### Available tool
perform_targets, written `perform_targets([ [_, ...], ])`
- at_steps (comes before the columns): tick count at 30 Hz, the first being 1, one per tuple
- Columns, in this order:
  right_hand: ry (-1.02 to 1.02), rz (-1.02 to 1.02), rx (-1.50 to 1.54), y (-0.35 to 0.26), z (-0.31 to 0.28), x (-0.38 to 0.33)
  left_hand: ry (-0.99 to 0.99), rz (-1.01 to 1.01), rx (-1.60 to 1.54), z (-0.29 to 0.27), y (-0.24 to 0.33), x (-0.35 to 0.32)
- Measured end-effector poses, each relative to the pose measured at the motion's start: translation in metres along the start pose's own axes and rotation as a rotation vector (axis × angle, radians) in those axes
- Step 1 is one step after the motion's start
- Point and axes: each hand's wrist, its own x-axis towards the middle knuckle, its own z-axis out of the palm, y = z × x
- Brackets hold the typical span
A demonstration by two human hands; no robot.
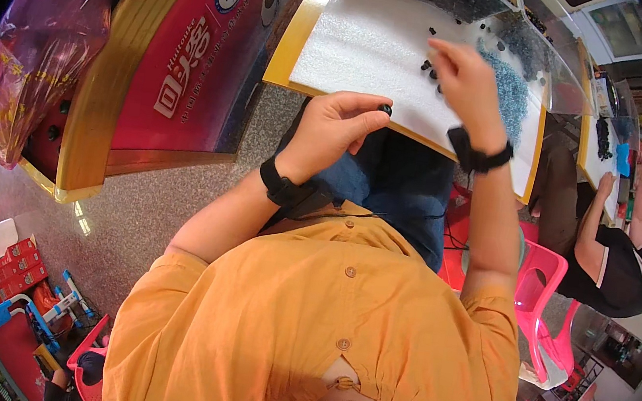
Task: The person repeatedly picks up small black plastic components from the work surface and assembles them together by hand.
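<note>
Several black pieces (426, 66) near blue beads (512, 96), clear bin (567, 72).

Black piece (385, 108), in left hand (328, 128); black bits (426, 66), on white sheet (364, 45)

On my left I've got a crinkly purple see-through plastic bag (47, 47) by a wooden frame (101, 69), and right next to it a big red panel (201, 33) with white print. Speckled floor (168, 206) below that. Near left is kind of a jumble from here: stacked red boxes (14, 271), a rounded white panel (0, 239), some blue-and-white frame (14, 314) and part of a pink chair (88, 356). Over on the right I'm seeing another pink chair (537, 283), then someone in a black top (617, 273) sitting at a second table (592, 166).
</note>
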Motion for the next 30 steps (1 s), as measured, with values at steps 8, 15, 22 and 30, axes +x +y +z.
perform_targets([
  [8,-0.227,0.219,-0.372,0.079,0.041,0.072,0.018,0.018,0.008,0.000,0.002,0.000],
  [15,-0.263,0.230,-0.109,0.064,0.028,0.059,0.034,0.014,0.008,-0.004,0.005,0.002],
  [22,-0.113,0.434,0.874,-0.051,-0.015,-0.029,0.003,0.012,-0.078,0.001,0.008,-0.003],
  [30,0.050,0.380,1.278,-0.071,-0.005,-0.094,-0.055,0.011,-0.065,0.016,0.017,-0.016],
])
